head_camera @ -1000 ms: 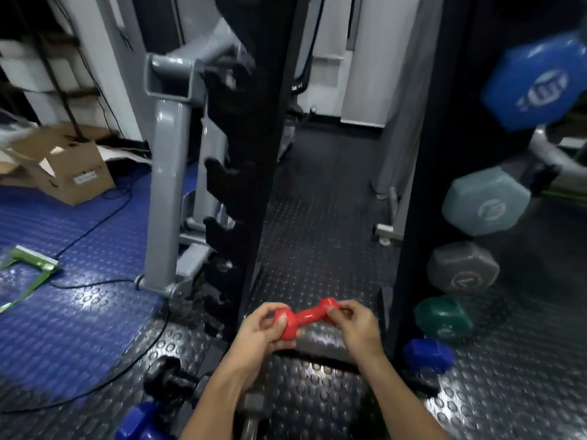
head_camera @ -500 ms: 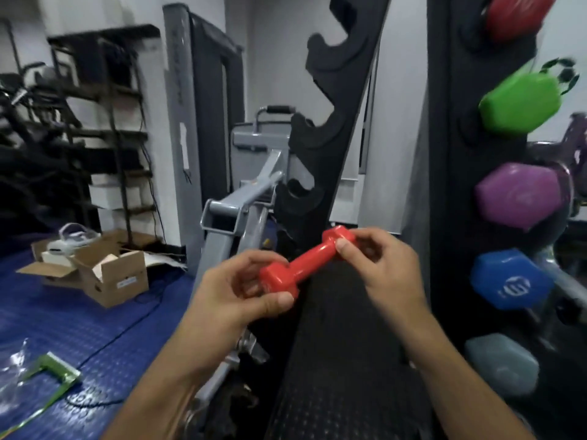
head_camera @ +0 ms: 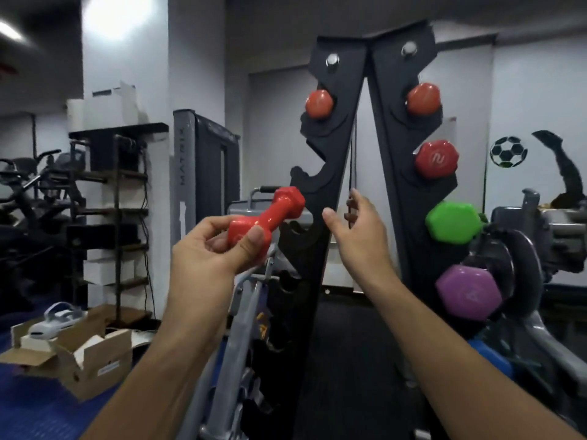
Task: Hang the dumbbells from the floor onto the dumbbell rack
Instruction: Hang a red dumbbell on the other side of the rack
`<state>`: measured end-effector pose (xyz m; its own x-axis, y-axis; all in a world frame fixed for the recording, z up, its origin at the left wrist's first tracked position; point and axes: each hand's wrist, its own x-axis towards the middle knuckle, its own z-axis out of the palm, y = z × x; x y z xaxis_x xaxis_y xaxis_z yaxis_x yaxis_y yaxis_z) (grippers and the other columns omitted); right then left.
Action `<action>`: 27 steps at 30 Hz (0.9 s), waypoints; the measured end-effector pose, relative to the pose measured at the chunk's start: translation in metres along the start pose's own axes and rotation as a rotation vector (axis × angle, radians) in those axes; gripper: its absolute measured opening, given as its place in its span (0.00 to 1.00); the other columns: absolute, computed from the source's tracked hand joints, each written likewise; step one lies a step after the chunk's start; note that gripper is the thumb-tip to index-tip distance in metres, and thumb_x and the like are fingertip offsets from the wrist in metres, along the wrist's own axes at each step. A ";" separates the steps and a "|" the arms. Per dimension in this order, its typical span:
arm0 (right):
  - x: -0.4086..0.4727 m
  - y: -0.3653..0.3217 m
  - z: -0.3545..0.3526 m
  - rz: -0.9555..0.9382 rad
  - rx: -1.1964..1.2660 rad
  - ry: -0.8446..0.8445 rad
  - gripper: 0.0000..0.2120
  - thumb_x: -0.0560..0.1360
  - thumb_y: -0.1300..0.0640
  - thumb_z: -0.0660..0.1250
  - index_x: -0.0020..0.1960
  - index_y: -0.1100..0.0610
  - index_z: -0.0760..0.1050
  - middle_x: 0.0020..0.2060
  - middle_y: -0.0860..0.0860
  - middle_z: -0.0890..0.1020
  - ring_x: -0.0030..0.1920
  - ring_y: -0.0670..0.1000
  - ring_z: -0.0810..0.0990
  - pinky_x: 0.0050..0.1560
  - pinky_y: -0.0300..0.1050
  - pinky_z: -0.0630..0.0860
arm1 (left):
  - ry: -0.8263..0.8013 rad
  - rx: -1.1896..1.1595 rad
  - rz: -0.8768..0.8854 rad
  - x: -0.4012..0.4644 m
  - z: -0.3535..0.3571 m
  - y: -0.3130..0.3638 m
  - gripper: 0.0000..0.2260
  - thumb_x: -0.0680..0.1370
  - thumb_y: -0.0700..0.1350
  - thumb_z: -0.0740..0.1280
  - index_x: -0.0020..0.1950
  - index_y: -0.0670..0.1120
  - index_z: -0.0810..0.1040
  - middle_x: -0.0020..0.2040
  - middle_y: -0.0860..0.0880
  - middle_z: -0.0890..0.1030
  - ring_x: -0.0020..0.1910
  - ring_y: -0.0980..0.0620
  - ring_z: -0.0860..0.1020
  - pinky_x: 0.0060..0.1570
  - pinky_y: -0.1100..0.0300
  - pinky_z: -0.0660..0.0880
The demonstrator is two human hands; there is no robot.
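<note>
A small glossy red dumbbell is gripped at its near end by the left hand, thumb and fingers curled round the head, and is held tilted with its far end raised beside an empty hook of the tall black A-frame dumbbell rack. The right hand is held open between the rack's two uprights, fingers spread, with nothing grasped. On the rack's right upright, red, green and purple hexagonal dumbbells are seen hanging.
</note>
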<state>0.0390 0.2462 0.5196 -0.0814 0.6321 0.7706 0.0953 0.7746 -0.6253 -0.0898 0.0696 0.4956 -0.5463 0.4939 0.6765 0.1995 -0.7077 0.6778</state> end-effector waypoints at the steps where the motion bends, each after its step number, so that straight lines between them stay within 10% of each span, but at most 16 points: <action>1: 0.004 -0.002 0.001 0.009 -0.010 -0.034 0.35 0.79 0.45 0.69 0.82 0.50 0.59 0.76 0.50 0.70 0.74 0.50 0.71 0.74 0.52 0.70 | 0.023 0.006 0.017 0.011 0.005 0.004 0.17 0.67 0.48 0.76 0.52 0.45 0.80 0.44 0.47 0.88 0.46 0.48 0.87 0.52 0.51 0.83; 27: 0.014 0.008 0.015 0.022 -0.048 -0.182 0.33 0.84 0.53 0.63 0.84 0.47 0.51 0.71 0.47 0.77 0.69 0.51 0.77 0.71 0.52 0.75 | 0.046 0.506 0.038 0.152 0.084 0.023 0.21 0.72 0.52 0.79 0.59 0.46 0.79 0.53 0.49 0.82 0.52 0.48 0.82 0.47 0.54 0.83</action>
<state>0.0234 0.2619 0.5235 -0.2568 0.6458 0.7190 0.1454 0.7613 -0.6319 -0.1000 0.1710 0.6387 -0.5644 0.4416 0.6975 0.5826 -0.3856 0.7155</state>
